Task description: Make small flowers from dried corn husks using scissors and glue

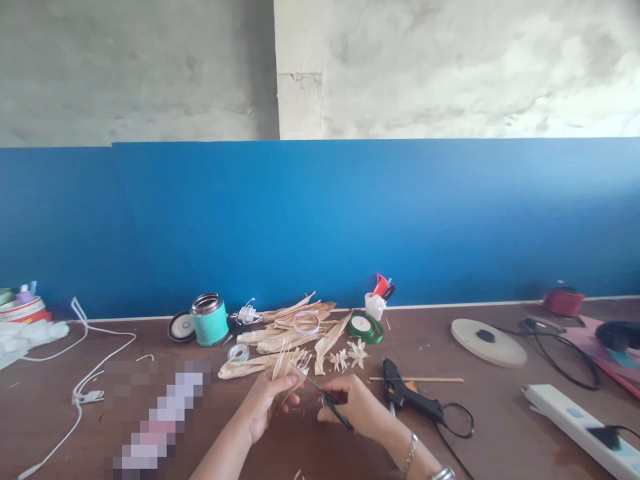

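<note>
My left hand (pixel 264 407) is closed on a strip of dried corn husk (pixel 281 365) whose split tips stick up above my fingers. My right hand (pixel 357 405) grips small black-handled scissors (pixel 320 393), and the blades point left and up into the husk strip. Both hands hover low over the brown table (pixel 500 427) near its front. A pile of dried husks (pixel 285 330) lies just behind them, with small husk flowers (pixel 350 355) at its right end.
A black glue gun (pixel 407 393) with cord and a thin stick (pixel 417 380) lie right of my hand. Teal metal jar (pixel 207 320), green ribbon roll (pixel 365 327), tape rolls, white cup of pens (pixel 376 303), round white lid (pixel 487 341), power strip (pixel 580 427), white cable (pixel 80 387).
</note>
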The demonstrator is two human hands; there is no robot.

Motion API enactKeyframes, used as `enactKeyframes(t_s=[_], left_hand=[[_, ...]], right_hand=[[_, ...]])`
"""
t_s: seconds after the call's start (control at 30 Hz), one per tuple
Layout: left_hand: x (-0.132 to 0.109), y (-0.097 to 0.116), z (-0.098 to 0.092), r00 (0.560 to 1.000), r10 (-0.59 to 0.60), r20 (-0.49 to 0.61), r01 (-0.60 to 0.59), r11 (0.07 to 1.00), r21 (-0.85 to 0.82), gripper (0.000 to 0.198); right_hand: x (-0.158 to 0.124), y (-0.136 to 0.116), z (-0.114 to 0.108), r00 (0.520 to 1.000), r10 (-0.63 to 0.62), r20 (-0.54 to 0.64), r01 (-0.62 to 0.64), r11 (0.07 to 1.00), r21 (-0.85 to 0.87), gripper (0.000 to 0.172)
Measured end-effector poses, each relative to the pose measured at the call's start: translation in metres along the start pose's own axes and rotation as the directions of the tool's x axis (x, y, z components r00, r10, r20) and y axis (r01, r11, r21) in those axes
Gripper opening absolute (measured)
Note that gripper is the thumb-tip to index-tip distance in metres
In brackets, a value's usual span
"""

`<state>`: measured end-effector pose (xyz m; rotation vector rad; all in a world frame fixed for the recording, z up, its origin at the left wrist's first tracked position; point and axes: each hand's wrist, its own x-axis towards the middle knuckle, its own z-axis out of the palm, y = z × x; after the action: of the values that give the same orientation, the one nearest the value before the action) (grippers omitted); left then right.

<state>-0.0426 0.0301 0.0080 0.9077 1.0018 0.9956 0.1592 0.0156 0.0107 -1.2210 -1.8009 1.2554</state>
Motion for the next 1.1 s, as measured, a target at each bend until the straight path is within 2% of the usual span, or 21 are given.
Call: enactKeyframes(t_s=[0.2, 0.33, 0.47, 0.67, 0.87, 1.0, 1.1], left_hand=[[0.0007, -0.0006, -0.0008, 1.0, 0.02, 0.019, -0.02, 1.0, 0.008, 0.029], [0.0005, 0.0013, 0.0005, 0.999, 0.043, -0.025, -0.042, 0.999, 0.012, 0.039], [0.0004, 0.0009, 0.0022, 0.997, 0.049, -0.06, -0.047, 0.998, 0.035, 0.036], [0.0, -0.0023, 0.0044, 0.998, 0.064, -0.018, -0.063, 0.995, 0.072, 0.036], [0.0004, -0.0008, 0.0053, 0.999, 0.049, -0.003, -0.048, 0.997, 0.058, 0.037], [0.0008, -0.0013, 0.0037, 0.999, 0.038, -0.023, -0.037, 0.999, 0.03, 0.04], [0.0018, -0.0031, 0.0013, 1.0, -0.003, -0.001, 0.003, 1.0, 0.024, 0.041]], right_hand=[[0.0017, 0.0057, -0.0001, 1.0, -0.021, -0.02, 0.02, 0.998, -0.052, 0.02], [0.0028, 0.007, 0.0004, 0.999, -0.02, -0.038, 0.018, 0.998, -0.055, 0.015], [0.0025, 0.0052, 0.0024, 0.999, 0.026, -0.036, -0.027, 0.999, -0.03, 0.015], [0.0004, 0.0004, 0.0049, 1.0, 0.002, -0.004, -0.002, 1.0, 0.022, 0.02], [-0.0003, -0.0016, 0.0011, 0.999, -0.045, -0.002, 0.045, 0.999, -0.02, 0.017], [0.0, -0.0008, 0.0013, 1.0, -0.018, -0.019, 0.017, 0.998, -0.059, 0.012], [0.0002, 0.0008, 0.004, 1.0, -0.02, -0.008, 0.019, 0.999, -0.045, 0.016]])
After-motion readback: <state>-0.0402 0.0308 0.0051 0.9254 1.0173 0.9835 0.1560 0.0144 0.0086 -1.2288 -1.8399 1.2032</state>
